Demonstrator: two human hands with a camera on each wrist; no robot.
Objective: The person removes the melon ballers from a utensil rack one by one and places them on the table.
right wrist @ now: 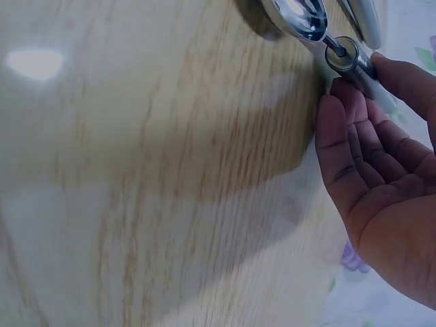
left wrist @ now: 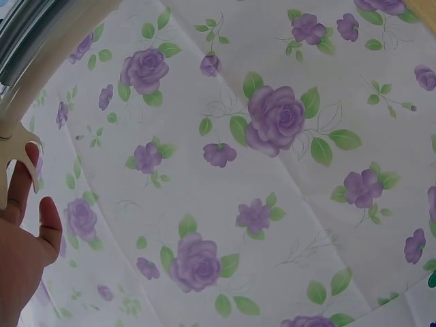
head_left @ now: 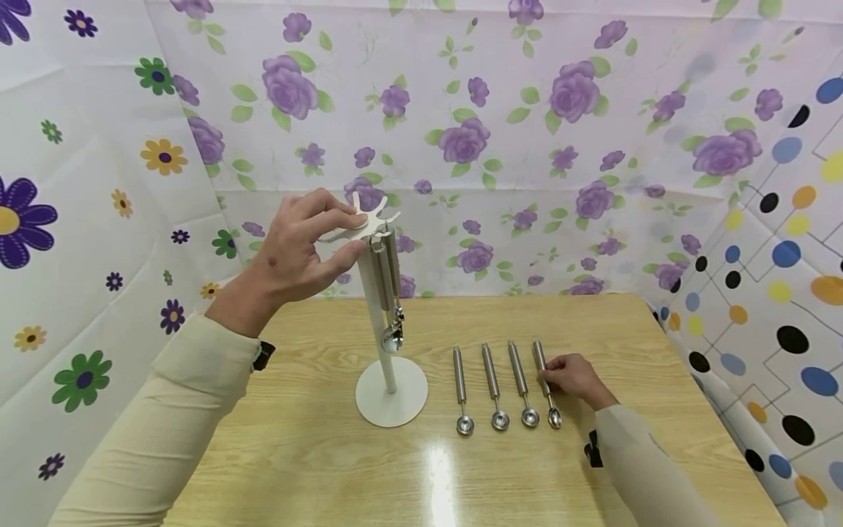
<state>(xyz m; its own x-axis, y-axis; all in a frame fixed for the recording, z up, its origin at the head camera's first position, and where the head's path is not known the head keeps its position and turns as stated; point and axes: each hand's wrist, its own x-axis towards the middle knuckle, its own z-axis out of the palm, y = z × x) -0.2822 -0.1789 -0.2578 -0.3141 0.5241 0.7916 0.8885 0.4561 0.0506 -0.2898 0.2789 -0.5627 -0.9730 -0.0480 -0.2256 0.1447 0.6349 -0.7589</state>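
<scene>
My left hand (head_left: 299,245) grips the top of a white utensil stand (head_left: 391,380), fingers over its hooked crown and thumb lower. In the left wrist view, a finger reaches the crown's prongs (left wrist: 24,160). A few steel-handled utensils (head_left: 385,278) hang from the crown, overlapping each other; a shiny bowl shows at the bottom. On the table, my right hand (head_left: 576,377) pinches the handle of the rightmost melon baller (head_left: 541,359). Its oval bowl (right wrist: 303,17) points toward me, and the thumb and fingertips lie on opposite sides of the handle in the right wrist view.
Left of the pinched one, three similar scoops (head_left: 459,373) with round bowls lie in a row on the wooden table (head_left: 316,439). The stand's round base is just left of the row. Patterned cloths (head_left: 500,146) hang behind and at both sides.
</scene>
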